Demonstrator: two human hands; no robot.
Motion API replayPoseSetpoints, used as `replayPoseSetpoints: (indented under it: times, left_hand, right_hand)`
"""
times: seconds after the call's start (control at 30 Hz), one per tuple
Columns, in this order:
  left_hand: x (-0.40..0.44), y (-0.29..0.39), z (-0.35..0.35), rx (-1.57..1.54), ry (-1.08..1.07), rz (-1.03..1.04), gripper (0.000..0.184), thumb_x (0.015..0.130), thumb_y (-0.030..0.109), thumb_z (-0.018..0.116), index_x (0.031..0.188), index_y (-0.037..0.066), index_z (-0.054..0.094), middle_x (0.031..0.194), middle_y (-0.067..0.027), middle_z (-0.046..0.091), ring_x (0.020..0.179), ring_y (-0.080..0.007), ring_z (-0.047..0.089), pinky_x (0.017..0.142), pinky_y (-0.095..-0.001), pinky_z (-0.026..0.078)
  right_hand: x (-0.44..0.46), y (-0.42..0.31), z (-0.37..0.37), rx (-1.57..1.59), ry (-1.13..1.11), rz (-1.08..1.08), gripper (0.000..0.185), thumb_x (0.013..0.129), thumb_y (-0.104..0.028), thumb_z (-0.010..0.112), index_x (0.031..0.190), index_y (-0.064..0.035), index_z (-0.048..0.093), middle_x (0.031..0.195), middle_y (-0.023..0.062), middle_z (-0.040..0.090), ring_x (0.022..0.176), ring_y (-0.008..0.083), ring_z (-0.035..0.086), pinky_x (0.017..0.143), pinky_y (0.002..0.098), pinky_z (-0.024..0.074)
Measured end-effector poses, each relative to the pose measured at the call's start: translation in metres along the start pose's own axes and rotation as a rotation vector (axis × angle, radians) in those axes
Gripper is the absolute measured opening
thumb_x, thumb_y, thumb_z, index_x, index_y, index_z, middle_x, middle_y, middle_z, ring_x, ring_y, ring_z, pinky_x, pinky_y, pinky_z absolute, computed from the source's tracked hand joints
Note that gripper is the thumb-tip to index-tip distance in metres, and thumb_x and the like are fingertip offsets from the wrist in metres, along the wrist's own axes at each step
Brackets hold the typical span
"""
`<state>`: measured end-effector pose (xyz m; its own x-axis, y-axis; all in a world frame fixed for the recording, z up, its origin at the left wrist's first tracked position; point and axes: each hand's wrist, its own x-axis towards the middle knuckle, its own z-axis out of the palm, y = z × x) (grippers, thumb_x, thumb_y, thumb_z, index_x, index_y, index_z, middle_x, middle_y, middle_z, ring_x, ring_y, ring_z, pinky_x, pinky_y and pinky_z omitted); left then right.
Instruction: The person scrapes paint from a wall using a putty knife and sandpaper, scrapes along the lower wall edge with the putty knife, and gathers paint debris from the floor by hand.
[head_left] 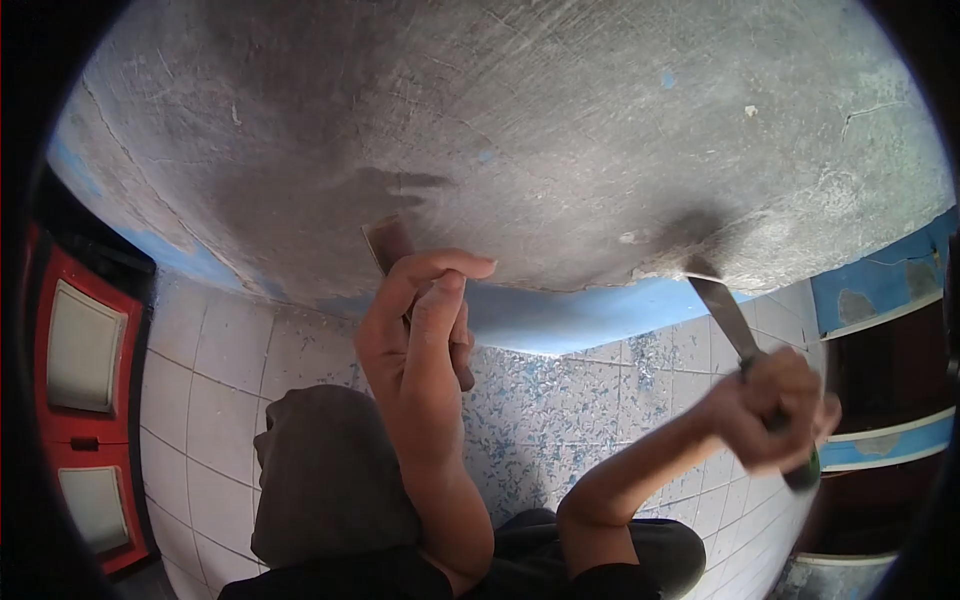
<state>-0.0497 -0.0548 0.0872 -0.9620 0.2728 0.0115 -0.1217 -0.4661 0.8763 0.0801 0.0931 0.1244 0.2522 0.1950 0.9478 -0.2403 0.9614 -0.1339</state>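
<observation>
My right hand (775, 410) is wrapped round the dark green handle of a scraper (728, 315), slightly blurred. Its metal blade slants up to the wall (560, 120), with the tip at the ragged edge where bare grey plaster meets blue paint (570, 310). Closer to the middle, my left hand (420, 330) is closed on a second scraper (388, 242). Only its flat, wide blade end shows above the fingers, near the grey wall; the fingers hide most of the rest.
Blue and white paint flakes (540, 410) are scattered over the pale floor tiles (225, 420). A red cabinet (90, 440) with light panels stands at the left. Blue-edged shelves (890, 440) with dark openings are at the right. My knees, in dark cloth, show below.
</observation>
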Motion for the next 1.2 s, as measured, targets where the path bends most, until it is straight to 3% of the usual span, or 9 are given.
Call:
replayPoseSetpoints:
  times: [0.47, 0.53, 0.57, 0.7, 0.73, 0.83, 0.93, 1.13, 1.2]
  left_hand:
    - [0.002, 0.001, -0.002, -0.046, -0.048, 0.064, 0.016, 0.076, 0.011, 0.046, 0.078, 0.003, 0.06, 0.059, 0.0019, 0.042, 0.044, -0.0038, 0.031, 0.039, -0.0184, 0.023]
    - [0.002, -0.002, -0.003, -0.077, -0.092, 0.11, 0.017, 0.08, 0.007, 0.044, 0.081, 0.004, 0.061, 0.047, 0.0056, 0.033, 0.039, -0.0007, 0.025, 0.036, -0.0174, 0.018]
    - [0.003, -0.003, -0.003, -0.066, -0.09, 0.102, 0.017, 0.08, 0.007, 0.044, 0.081, 0.004, 0.061, 0.048, 0.0056, 0.033, 0.039, -0.0007, 0.025, 0.036, -0.0174, 0.018]
    - [0.004, -0.001, -0.003, -0.065, -0.053, 0.104, 0.017, 0.08, 0.008, 0.045, 0.081, 0.004, 0.061, 0.048, 0.0059, 0.033, 0.039, -0.0006, 0.025, 0.036, -0.0175, 0.018]
    - [0.002, -0.002, -0.004, -0.067, -0.056, 0.098, 0.017, 0.08, 0.008, 0.045, 0.081, 0.004, 0.061, 0.048, 0.0059, 0.033, 0.039, -0.0006, 0.025, 0.036, -0.0175, 0.018]
    - [0.004, -0.003, -0.006, -0.071, -0.086, 0.117, 0.016, 0.08, 0.008, 0.045, 0.081, 0.004, 0.061, 0.047, 0.0064, 0.033, 0.038, -0.0003, 0.025, 0.036, -0.0175, 0.018]
    - [0.006, -0.002, -0.006, -0.059, -0.09, 0.086, 0.016, 0.08, 0.007, 0.045, 0.081, 0.004, 0.06, 0.047, 0.0067, 0.033, 0.038, 0.0, 0.024, 0.036, -0.0175, 0.018]
    - [0.011, 0.008, -0.01, -0.007, 0.038, 0.019, 0.017, 0.074, 0.015, 0.048, 0.075, 0.002, 0.059, 0.066, -0.0006, 0.049, 0.05, -0.0063, 0.036, 0.041, -0.0196, 0.027]
    - [0.013, 0.004, -0.011, -0.004, 0.019, -0.029, 0.017, 0.074, 0.015, 0.048, 0.075, 0.003, 0.06, 0.066, -0.0004, 0.048, 0.051, -0.0063, 0.036, 0.041, -0.0197, 0.027]
  right_hand:
    - [0.021, -0.019, -0.01, 0.142, -0.066, 0.005, 0.024, 0.074, -0.011, 0.038, 0.05, -0.0111, 0.032, 0.038, 0.002, 0.029, 0.03, 0.0081, 0.028, 0.035, 0.0211, 0.0272]
    - [0.013, -0.043, -0.002, 0.677, 0.07, 0.205, 0.028, 0.076, -0.014, 0.04, 0.05, -0.0125, 0.031, 0.037, 0.0018, 0.027, 0.034, 0.0079, 0.032, 0.041, 0.0215, 0.0333]
    - [0.011, -0.031, 0.02, 0.026, 0.332, 0.165, 0.026, 0.076, -0.015, 0.037, 0.051, -0.0107, 0.031, 0.039, 0.0004, 0.025, 0.034, 0.0073, 0.031, 0.037, 0.0213, 0.0296]
    - [0.005, 0.008, -0.001, 0.298, -0.398, 0.1, 0.019, 0.082, -0.022, 0.043, 0.076, -0.005, 0.048, 0.064, 0.0073, 0.048, 0.04, 0.0117, 0.042, 0.039, 0.0225, 0.037]
    - [0.002, 0.004, -0.003, -0.202, -0.227, -0.173, 0.02, 0.081, -0.02, 0.044, 0.067, -0.0065, 0.044, 0.054, 0.0052, 0.043, 0.038, 0.0109, 0.04, 0.036, 0.0223, 0.0334]
    - [0.0, -0.033, 0.007, 0.217, -0.082, 0.065, 0.026, 0.076, -0.013, 0.05, 0.054, -0.0095, 0.037, 0.039, -0.0017, 0.034, 0.033, 0.007, 0.033, 0.034, 0.0197, 0.0269]
    - [-0.014, -0.029, -0.004, 0.117, -0.511, -0.094, 0.021, 0.072, -0.013, 0.052, 0.058, -0.0083, 0.037, 0.044, -0.0009, 0.038, 0.034, 0.0103, 0.034, 0.035, 0.0221, 0.0297]
    - [-0.055, -0.063, 0.022, -0.283, -0.414, 0.037, 0.012, 0.065, -0.011, 0.051, 0.063, -0.0045, 0.041, 0.053, 0.0048, 0.044, 0.047, 0.0168, 0.046, 0.047, 0.0252, 0.039]
    - [-0.057, -0.074, 0.017, 0.102, -0.704, 0.065, 0.016, 0.063, -0.013, 0.055, 0.061, -0.0066, 0.04, 0.056, 0.0041, 0.043, 0.051, 0.0182, 0.047, 0.048, 0.0259, 0.0387]
